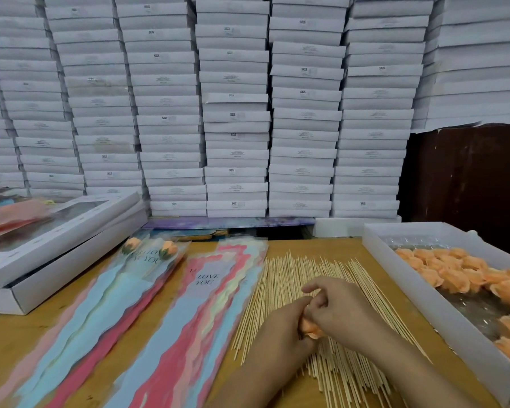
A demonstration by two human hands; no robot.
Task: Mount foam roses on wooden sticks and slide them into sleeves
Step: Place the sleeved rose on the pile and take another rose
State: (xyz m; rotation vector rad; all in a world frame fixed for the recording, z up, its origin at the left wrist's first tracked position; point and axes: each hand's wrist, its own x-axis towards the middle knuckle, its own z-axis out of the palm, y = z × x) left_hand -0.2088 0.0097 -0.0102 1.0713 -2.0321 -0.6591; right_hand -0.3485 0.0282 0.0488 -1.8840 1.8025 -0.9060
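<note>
Mounting step: left hand [280, 325] and right hand [336, 307] both grip one foam rose [311, 329] over the sticks [292, 278] mid-tabletop. Stick in it? Can't tell. Next: seat the rose, then reach a sleeve [206, 290].

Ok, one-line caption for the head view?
Both hands hold an orange foam rose over loose wooden sticks.
</note>
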